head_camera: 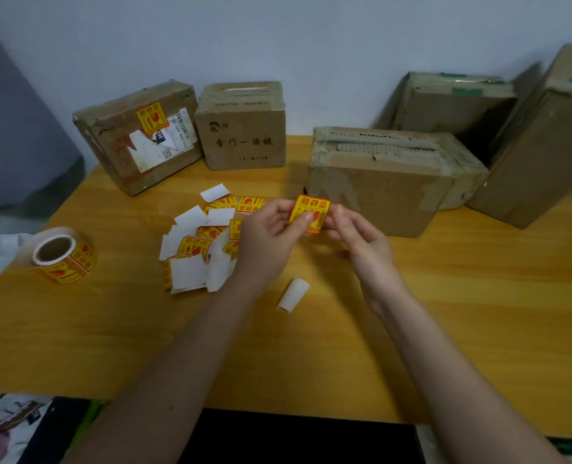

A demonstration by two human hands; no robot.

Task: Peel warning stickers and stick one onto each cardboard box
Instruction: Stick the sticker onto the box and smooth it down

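Observation:
A yellow-and-red warning sticker (312, 209) is held up between both hands above the wooden table (445, 313). My left hand (267, 239) pinches its left edge and my right hand (354, 236) pinches its right edge. Directly behind the sticker stands a plain cardboard box (385, 192). The far-left box (137, 139) carries a warning sticker (151, 118) on its face. A smaller printed box (244, 128) stands beside it, bare of stickers. Two more boxes, one (445, 102) at the back and a tall one (539, 145), stand at the right.
A pile of cut stickers and white backing papers (200, 242) lies left of my hands. A curled backing strip (293, 294) rests near my wrists. A sticker roll (62, 256) sits at the table's left. The wall runs close behind the boxes.

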